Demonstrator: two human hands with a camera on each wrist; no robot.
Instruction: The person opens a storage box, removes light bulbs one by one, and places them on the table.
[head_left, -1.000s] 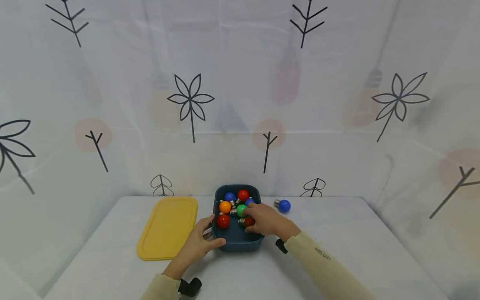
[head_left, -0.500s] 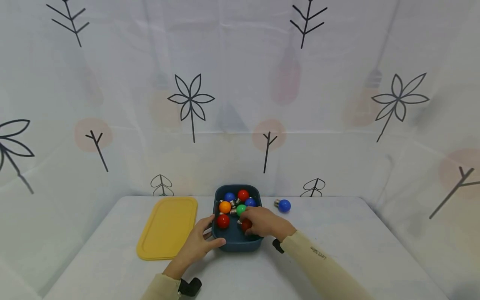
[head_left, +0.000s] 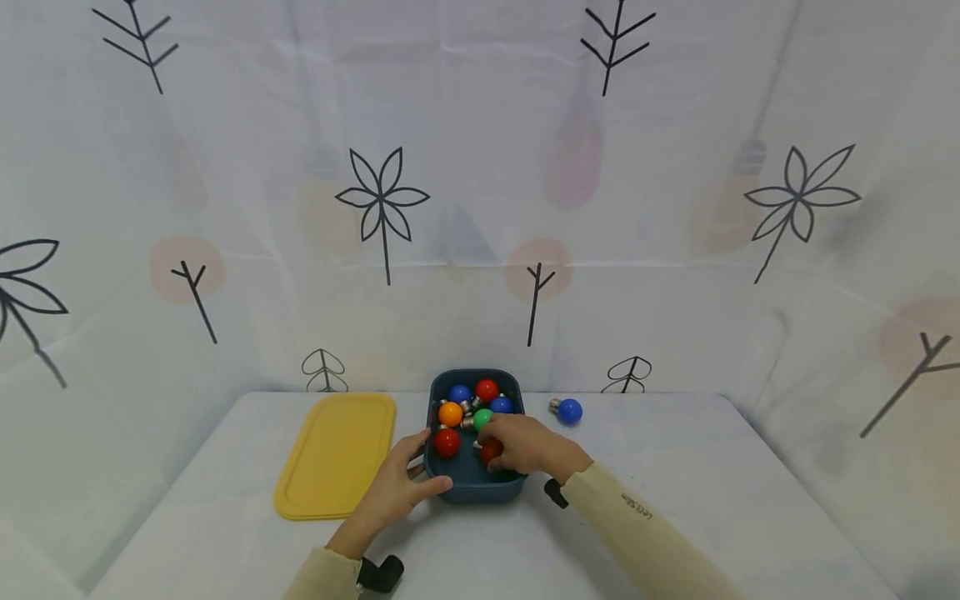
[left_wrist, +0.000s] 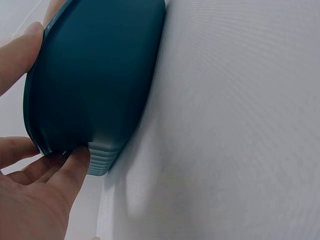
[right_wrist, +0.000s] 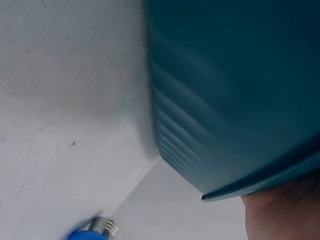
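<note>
A dark teal plastic bin [head_left: 480, 493] stands mid-table with several colored light bulbs in it. My left hand [head_left: 397, 487] grips its near left corner; the left wrist view shows the thumb at the rim and fingers bent against the ribbed side. Over the bin's right wall reaches my right hand [head_left: 532, 442], pinching a red light bulb [head_left: 491, 452] low in the near right part, its far side covered by the fingers. Right beside those fingers lies a green bulb [head_left: 483, 421]. Another red bulb [head_left: 447, 442], an orange bulb [head_left: 450, 414] and two blue ones are farther left and back.
One blue bulb [head_left: 570, 412] lies on the white table [head_left: 660, 483] right of the bin. A yellow lid or tray [head_left: 336, 454] lies flat at the left. Behind the table hangs a patterned white cloth [head_left: 465, 317].
My right hand has shifted slightly left and toward me inside the bin, and the red bulb has moved with it. The left hand and the bin have stayed put.
</note>
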